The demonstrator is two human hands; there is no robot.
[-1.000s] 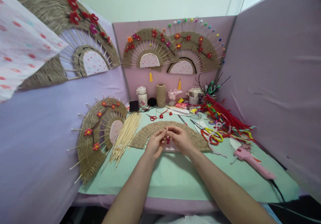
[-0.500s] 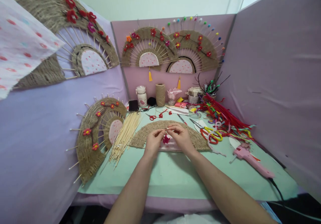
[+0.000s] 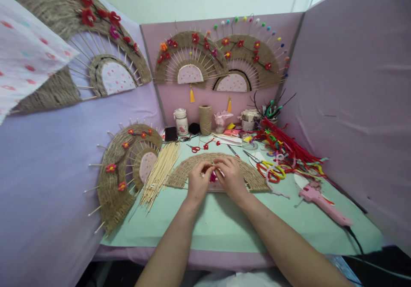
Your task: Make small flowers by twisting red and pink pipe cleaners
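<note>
My left hand (image 3: 198,184) and my right hand (image 3: 229,179) meet over the middle of a half-round twine-woven fan (image 3: 183,172) lying on the table. Thumb and forefinger of each are pinched together, fingertips touching or nearly so. Whatever sits between them is too small and too covered to make out. Just below the fingertips shows a magenta flower (image 3: 212,177), partly hidden by my fingers. Under it is the fan's pale pink centre (image 3: 215,187), mostly covered by my hands.
Left of the fan lie thin wooden sticks (image 3: 160,171) and a finished flowered fan (image 3: 112,180). To the right are yellow-handled scissors (image 3: 272,169), red-handled scissors (image 3: 268,174), a pink glue gun (image 3: 324,205) and a pile of pipe cleaners (image 3: 285,143). A twine spool (image 3: 205,120) stands behind.
Both hands stay over the fan, with fingertips drawn closer together and lower over the magenta flower, covering more of it. The whitish bit between them no longer shows. The view has shifted slightly.
</note>
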